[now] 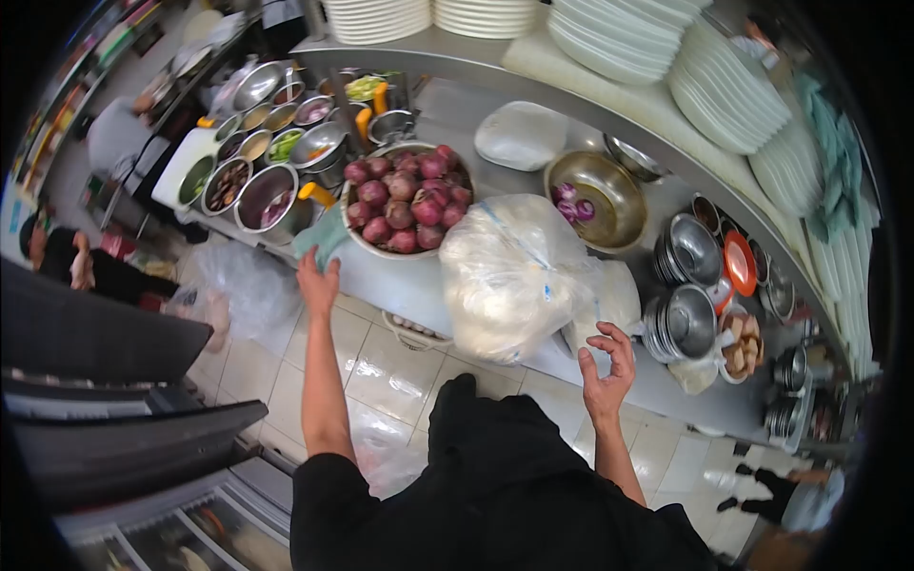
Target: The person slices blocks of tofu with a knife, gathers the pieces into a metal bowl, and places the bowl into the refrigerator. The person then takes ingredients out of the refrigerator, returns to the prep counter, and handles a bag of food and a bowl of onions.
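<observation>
My left hand (317, 279) has its fingers spread at the counter's front edge, just below a green cloth (324, 235) beside a basin of red onions (407, 202). Nothing shows in its grasp. My right hand (607, 373) is raised with fingers curved and apart, holding nothing, close to the lower right of a large clear plastic bag (514, 276) with pale contents. That bag rests on the steel counter (376, 276), between the onions and a metal bowl (624, 214) with a few peeled purple onions (573, 204). A smaller pale bag (609, 305) lies partly behind the large one.
Metal food containers (267, 197) stand at the left of the counter. Stacked steel bowls (692, 249) and an orange bowl (739, 262) are at the right. White plates (609, 38) line the upper shelf. Other people are at the far left and lower right.
</observation>
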Demonstrator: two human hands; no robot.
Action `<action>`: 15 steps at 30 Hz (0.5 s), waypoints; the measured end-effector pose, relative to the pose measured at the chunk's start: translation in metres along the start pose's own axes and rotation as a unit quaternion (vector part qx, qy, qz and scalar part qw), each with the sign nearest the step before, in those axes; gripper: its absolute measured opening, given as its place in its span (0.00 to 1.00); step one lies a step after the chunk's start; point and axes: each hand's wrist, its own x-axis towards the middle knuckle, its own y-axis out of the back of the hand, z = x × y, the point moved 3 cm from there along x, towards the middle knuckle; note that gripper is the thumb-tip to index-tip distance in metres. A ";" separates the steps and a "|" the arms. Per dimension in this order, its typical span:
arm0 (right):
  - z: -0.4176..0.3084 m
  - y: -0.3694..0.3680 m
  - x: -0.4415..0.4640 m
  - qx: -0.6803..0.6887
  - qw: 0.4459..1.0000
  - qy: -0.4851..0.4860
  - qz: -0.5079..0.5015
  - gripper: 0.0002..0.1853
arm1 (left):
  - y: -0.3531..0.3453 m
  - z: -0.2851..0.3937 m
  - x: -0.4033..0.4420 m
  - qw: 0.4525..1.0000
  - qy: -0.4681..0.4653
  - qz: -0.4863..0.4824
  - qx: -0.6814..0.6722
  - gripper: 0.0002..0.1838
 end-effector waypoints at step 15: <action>0.038 0.103 -0.054 0.024 0.962 -0.185 0.200 0.08 | 0.083 -0.006 0.066 0.973 -0.188 0.093 0.100 0.18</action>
